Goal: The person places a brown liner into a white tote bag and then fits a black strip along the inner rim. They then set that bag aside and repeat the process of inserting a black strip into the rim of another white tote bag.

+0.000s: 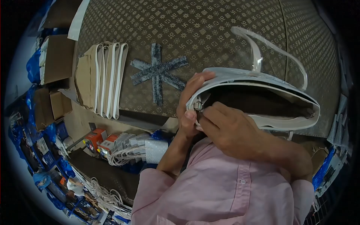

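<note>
Both hands pinching open bag rim's left end, patterned table beyond

Flat bags, fabric cross, perhaps cords

A patterned brown table top fills the view, a fuzzy grey cross stuck on it; cardboard boxes and blue clutter crowd the dim left side.

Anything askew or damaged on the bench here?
Nothing looks damaged. The bag, open-mouthed and on its side, is gripped at one end by the left hand and right hand. The grey strips lie crossed in a star, seemingly on purpose.
</note>
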Available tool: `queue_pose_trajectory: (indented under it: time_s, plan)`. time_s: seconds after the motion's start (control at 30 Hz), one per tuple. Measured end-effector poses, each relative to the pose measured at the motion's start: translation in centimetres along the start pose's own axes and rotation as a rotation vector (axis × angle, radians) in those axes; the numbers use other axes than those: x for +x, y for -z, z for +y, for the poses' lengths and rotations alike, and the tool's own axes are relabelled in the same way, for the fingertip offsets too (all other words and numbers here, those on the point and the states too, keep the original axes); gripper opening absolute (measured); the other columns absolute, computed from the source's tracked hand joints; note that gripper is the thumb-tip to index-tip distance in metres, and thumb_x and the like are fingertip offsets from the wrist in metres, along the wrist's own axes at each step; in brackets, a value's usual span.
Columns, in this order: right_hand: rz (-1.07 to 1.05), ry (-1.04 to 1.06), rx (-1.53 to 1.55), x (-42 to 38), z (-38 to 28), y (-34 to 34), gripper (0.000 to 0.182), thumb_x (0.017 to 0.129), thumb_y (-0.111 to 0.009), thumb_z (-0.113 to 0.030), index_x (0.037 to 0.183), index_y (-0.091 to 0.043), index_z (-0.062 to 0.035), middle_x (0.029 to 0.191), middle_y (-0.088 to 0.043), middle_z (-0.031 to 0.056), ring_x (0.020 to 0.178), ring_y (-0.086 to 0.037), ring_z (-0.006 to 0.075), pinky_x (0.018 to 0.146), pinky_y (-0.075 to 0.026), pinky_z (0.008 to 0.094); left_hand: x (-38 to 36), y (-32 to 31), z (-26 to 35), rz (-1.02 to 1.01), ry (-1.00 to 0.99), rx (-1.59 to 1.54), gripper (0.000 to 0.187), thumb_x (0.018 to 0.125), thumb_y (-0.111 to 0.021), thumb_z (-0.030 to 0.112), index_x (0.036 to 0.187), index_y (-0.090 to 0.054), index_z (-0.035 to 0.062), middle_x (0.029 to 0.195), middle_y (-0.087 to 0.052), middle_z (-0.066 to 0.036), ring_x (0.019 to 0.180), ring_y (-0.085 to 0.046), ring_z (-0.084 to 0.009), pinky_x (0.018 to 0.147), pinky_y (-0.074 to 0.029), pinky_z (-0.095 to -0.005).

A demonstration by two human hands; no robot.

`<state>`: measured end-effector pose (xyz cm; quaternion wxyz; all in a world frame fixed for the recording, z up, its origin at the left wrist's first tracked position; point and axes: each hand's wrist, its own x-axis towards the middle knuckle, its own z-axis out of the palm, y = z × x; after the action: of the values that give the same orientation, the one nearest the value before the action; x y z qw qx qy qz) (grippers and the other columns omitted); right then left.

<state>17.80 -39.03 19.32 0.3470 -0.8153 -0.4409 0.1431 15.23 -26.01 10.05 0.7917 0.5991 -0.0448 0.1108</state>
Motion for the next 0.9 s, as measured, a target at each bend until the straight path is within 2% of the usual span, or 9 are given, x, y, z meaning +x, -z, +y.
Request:
queue_pose_trajectory:
  time_s: [0.2, 0.3, 0.33, 0.4, 0.47, 0.53, 0.57, 0.63, 0.9]
  plan:
    - [0.061, 0.019, 0.022, -1.1, 0.0, 1.7, 0.027, 0.074, -0.065, -0.013, 0.097, -0.06, 0.0017, 0.089, -0.056, 0.0123, 0.08, -0.056, 0.0272, 0.068, -0.048, 0.0346, 0.2, 0.0, 3.2, 0.052, -0.014, -0.039, 0.057, 0.088, -0.043, 0.036, 0.13, -0.04, -0.0032, 0.128, -0.046, -0.022, 0.119, -0.045, -0.032, 0.102, -0.032, -0.0397]
    - [0.048, -0.066, -0.046, -5.3, 0.4, 5.0, 0.032, 0.077, -0.064, -0.017, 0.103, -0.059, 0.0011, 0.092, -0.059, 0.013, 0.085, -0.058, 0.0279, 0.07, -0.049, 0.0359, 0.4, 1.6, 6.0, -0.096, -0.413, 0.725, 0.038, 0.086, -0.052, 0.01, 0.122, -0.05, -0.0014, 0.122, -0.053, -0.018, 0.116, -0.049, -0.0318, 0.099, -0.035, -0.0418]
    - [0.03, -0.11, -0.148, -7.2, 0.8, 5.9, 0.032, 0.079, -0.062, -0.019, 0.105, -0.058, 0.0011, 0.091, -0.06, 0.0132, 0.086, -0.059, 0.0281, 0.069, -0.05, 0.0369, 0.6, 1.6, 7.1, -0.104, -0.43, 0.715, 0.038, 0.086, -0.052, 0.01, 0.122, -0.05, -0.0014, 0.122, -0.053, -0.018, 0.116, -0.049, -0.0318, 0.099, -0.035, -0.0418]
    - [0.045, -0.192, -0.172, -10.6, 1.1, 6.9, 0.033, 0.08, -0.062, -0.018, 0.107, -0.057, 0.0004, 0.094, -0.061, 0.0139, 0.086, -0.059, 0.0293, 0.07, -0.05, 0.0375, 0.5, 0.4, 9.6, -0.585, -0.476, 1.062, 0.034, 0.083, -0.059, 0.012, 0.115, -0.055, -0.0001, 0.113, -0.058, -0.016, 0.109, -0.055, -0.0309, 0.096, -0.04, -0.0439]
    - [0.063, -0.277, -0.194, -12.9, 1.2, 7.4, 0.033, 0.081, -0.061, -0.017, 0.109, -0.057, -0.0003, 0.096, -0.062, 0.0146, 0.086, -0.06, 0.0304, 0.07, -0.049, 0.0381, 1.1, -1.6, 10.2, -0.684, -0.502, 1.093, 0.036, 0.08, -0.063, 0.012, 0.113, -0.055, 0.0013, 0.106, -0.061, -0.013, 0.099, -0.059, -0.0296, 0.09, -0.044, -0.0419]
    - [0.184, -0.361, -0.213, -14.8, 1.9, 7.3, 0.031, 0.08, -0.063, -0.016, 0.107, -0.06, -0.0003, 0.097, -0.063, 0.0161, 0.085, -0.06, 0.032, 0.073, -0.049, 0.0376, 1.9, -3.7, 11.1, -0.849, -0.197, 1.091, 0.036, 0.083, -0.06, 0.016, 0.114, -0.053, 0.0006, 0.104, -0.061, -0.014, 0.094, -0.059, -0.0304, 0.085, -0.046, -0.04]
    - [0.202, -0.367, -0.224, -15.3, 2.2, 7.2, 0.031, 0.08, -0.063, -0.016, 0.107, -0.06, -0.0003, 0.097, -0.063, 0.0161, 0.085, -0.06, 0.032, 0.073, -0.049, 0.0376, 2.3, -4.6, 11.0, -0.859, -0.218, 1.089, 0.036, 0.083, -0.06, 0.016, 0.114, -0.053, 0.0006, 0.104, -0.061, -0.014, 0.094, -0.059, -0.0304, 0.085, -0.046, -0.04]
    - [0.227, -0.339, -0.144, -15.4, 2.6, 6.6, 0.028, 0.08, -0.063, -0.016, 0.104, -0.062, -0.0016, 0.091, -0.064, 0.0148, 0.081, -0.061, 0.0308, 0.07, -0.049, 0.0376, 3.4, -6.7, 10.8, -0.995, 0.066, 1.029, 0.039, 0.086, -0.055, 0.023, 0.119, -0.052, 0.0029, 0.108, -0.06, -0.015, 0.096, -0.057, -0.0344, 0.078, -0.046, -0.0401]
    - [0.445, -0.2, -0.308, -15.7, 3.5, 4.5, 0.019, 0.077, -0.065, -0.016, 0.092, -0.063, -0.0048, 0.08, -0.065, 0.0097, 0.067, -0.062, 0.0259, 0.059, -0.049, 0.0346, 3.5, -9.8, 7.9, -1.15, 0.103, 1.012, 0.018, 0.088, -0.049, 0.018, 0.1, -0.056, 0.0074, 0.081, -0.062, -0.016, 0.078, -0.058, -0.0361, 0.068, -0.044, -0.0446]
